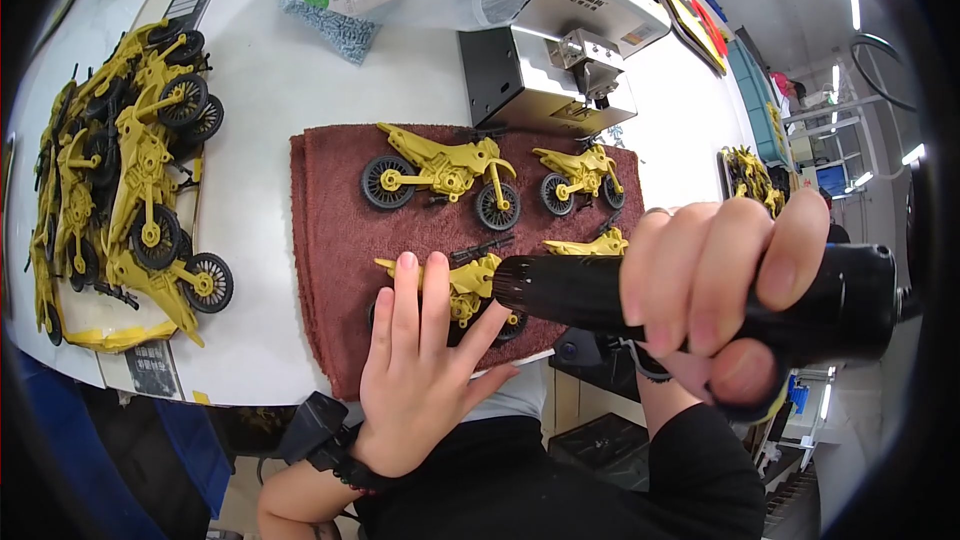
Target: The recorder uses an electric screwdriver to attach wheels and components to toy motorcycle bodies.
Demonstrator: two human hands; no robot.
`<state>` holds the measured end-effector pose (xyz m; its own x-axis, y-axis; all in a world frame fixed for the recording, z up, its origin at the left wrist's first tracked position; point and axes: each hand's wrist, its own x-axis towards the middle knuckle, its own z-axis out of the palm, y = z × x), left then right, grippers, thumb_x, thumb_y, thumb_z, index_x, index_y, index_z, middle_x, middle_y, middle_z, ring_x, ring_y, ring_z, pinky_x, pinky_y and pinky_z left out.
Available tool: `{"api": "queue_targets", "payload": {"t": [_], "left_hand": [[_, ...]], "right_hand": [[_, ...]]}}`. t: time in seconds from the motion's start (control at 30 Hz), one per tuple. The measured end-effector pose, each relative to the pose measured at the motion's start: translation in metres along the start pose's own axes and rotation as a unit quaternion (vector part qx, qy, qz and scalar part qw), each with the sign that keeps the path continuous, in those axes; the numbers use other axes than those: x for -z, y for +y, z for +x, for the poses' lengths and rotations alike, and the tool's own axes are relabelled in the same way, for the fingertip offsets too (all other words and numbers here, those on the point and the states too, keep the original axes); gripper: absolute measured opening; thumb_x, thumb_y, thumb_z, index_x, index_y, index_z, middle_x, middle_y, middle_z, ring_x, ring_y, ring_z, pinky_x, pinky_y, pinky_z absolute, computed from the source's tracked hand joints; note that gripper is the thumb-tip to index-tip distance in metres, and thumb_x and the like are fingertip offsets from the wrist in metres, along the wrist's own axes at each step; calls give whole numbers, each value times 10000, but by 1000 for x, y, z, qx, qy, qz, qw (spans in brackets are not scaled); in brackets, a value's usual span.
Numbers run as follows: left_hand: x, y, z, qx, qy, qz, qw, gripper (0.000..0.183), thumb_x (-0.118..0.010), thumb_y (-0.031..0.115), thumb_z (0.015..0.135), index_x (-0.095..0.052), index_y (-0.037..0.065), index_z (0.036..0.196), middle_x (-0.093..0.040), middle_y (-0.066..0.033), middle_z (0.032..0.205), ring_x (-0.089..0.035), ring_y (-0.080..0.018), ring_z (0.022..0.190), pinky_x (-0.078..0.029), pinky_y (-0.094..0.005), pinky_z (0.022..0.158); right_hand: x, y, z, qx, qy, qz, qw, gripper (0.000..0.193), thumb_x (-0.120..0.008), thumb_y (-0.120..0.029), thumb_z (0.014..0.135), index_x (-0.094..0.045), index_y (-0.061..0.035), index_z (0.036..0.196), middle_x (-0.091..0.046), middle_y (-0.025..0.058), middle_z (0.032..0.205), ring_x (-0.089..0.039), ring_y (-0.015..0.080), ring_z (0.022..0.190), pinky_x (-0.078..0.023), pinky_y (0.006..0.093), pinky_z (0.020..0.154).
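Note:
A brown towel [340, 200] lies on the white table with several yellow toy motorcycles on it. My left hand [412, 380] is spread flat, its fingers resting on the near left toy motorcycle [474, 285]. My right hand [705, 275] is wrapped round a black electric screwdriver [565, 292], held level with its tapered nose pointing left. That nose hides part of the same motorcycle, and its tip cannot be made out. Behind lie a larger-looking motorcycle [440, 168] and another motorcycle [580, 178]. The near right motorcycle [585, 246] is partly covered by the screwdriver.
A large heap of yellow motorcycles [120, 170] fills the table's left side. Beyond the towel stands a grey-and-black box-shaped machine [545, 75]. Beside it is a clear plastic bag [345, 15] of small bluish pieces. More motorcycles [752, 180] are piled at the right.

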<state>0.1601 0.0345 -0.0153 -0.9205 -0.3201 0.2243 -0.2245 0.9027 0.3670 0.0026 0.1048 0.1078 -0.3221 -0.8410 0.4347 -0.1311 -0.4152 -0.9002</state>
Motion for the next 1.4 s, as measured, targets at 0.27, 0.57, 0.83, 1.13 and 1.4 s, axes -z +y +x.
{"api": "queue_targets", "payload": {"t": [0.27,0.57,0.83,1.13,1.4], "left_hand": [[-1,2,3,-3,2,3,1000,715,-669,583,636,-507,300,1272,-362,-230,1337,-329,-429,1257,-308,-517,1014],[-2,1,0,-19,4,20,1000,756,-647,603,656,-464,265,1307,-350,-238,1356,-321,-431,1266,-276,-527,1031],[-2,-1,0,-12,7,5,1000,777,-687,571,632,-449,264,1305,-368,-233,1339,-341,-439,1246,-316,-536,1002],[-3,1,2,-20,20,10,1000,746,-681,574,638,-466,262,1281,-373,-228,1326,-346,-447,1235,-360,-541,968],[-2,2,2,-11,15,12,1000,685,-681,564,641,-504,324,1258,-353,-216,1339,-324,-433,1248,-337,-522,996]], "right_hand": [[69,-43,44,189,163,-45,967,223,-564,-109,694,-470,-47,886,-482,38,756,-445,145,645,-365,308,706],[80,-5,64,151,171,-65,971,218,-560,-66,784,-508,-11,988,-458,58,761,-453,169,663,-368,323,671],[23,-24,-12,64,78,48,994,296,-655,-8,723,-431,-95,895,-531,14,673,-532,129,543,-456,272,564],[8,-13,-34,83,56,36,994,311,-718,-10,728,-461,-98,879,-604,40,689,-598,148,553,-516,263,547],[4,-7,-34,86,2,23,996,307,-736,-21,729,-479,-85,884,-627,59,703,-618,163,570,-535,284,569]]}}
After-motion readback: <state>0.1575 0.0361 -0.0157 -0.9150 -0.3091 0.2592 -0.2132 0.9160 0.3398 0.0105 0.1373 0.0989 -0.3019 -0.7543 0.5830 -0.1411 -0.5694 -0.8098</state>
